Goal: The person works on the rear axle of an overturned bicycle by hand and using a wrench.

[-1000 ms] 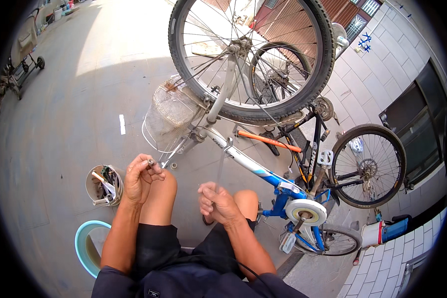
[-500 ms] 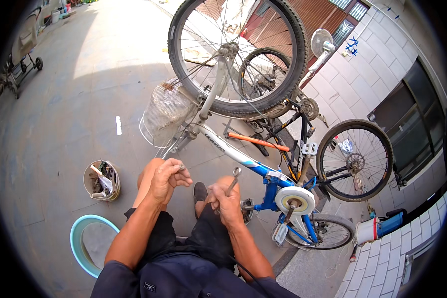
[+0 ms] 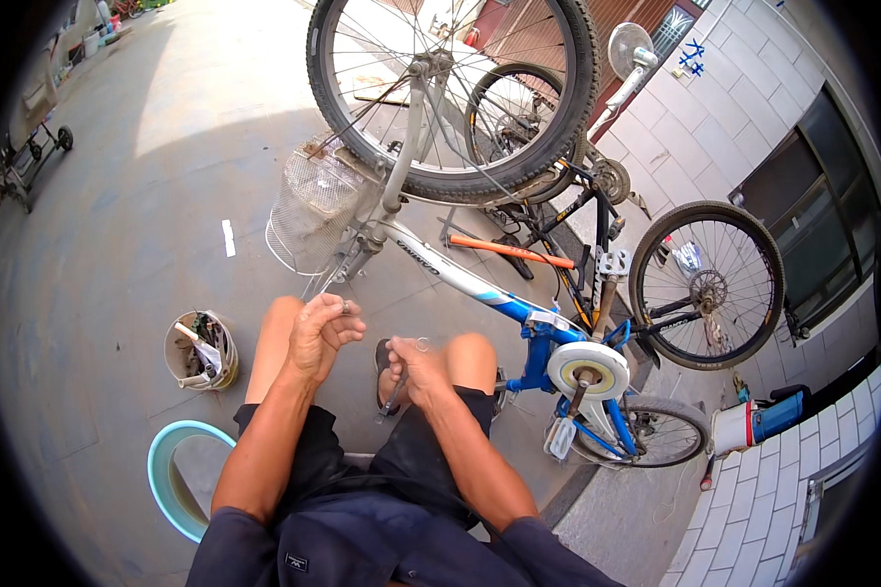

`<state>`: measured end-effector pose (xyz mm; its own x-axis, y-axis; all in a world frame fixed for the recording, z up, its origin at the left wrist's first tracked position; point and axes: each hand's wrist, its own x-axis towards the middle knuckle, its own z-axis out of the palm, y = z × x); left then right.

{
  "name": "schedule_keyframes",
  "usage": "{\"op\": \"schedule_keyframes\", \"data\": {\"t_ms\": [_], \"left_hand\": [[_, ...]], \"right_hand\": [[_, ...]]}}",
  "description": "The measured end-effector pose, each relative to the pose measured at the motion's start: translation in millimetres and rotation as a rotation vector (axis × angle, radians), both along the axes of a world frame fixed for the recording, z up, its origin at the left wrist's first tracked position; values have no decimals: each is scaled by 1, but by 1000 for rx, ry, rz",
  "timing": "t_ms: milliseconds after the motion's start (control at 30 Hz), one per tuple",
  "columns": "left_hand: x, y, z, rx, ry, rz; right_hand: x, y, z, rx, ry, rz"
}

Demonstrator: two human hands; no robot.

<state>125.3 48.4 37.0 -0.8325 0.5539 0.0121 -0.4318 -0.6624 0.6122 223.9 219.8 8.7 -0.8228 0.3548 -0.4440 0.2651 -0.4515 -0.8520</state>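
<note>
My left hand is raised over my left knee. Thumb and fingertips pinch a small metal piece, too small to name surely. Across from it, my right hand is closed around a metal wrench. The wrench slants down and left below the fist, and a ring-shaped end shows above it. A gap separates the two hands. Ahead and to the right, a blue and white bicycle stands upside down, its front wheel up in the air. Neither hand touches it.
A bucket of tools and parts stands left of my knee, with a turquoise basin of water nearer me. Behind the bicycle are another bicycle and a white fan. A wire basket sits beneath the front wheel.
My right hand has moved left and turned, so the wrench now points down and left. My left hand has shifted slightly left and up, still pinching the small piece. The view has shifted slightly.
</note>
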Motion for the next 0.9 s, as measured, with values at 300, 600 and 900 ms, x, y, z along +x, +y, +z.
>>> {"op": "schedule_keyframes", "data": {"t_ms": [300,600,900], "left_hand": [[-11,11,-40,32,-101,-34],[-17,26,-41,53,-150,-77],[-18,35,-39,104,-148,-95]], "right_hand": [[-48,-9,-62,147,-254,19],[-69,-9,-151,233,-443,100],[-76,24,-73,513,-340,214]]}}
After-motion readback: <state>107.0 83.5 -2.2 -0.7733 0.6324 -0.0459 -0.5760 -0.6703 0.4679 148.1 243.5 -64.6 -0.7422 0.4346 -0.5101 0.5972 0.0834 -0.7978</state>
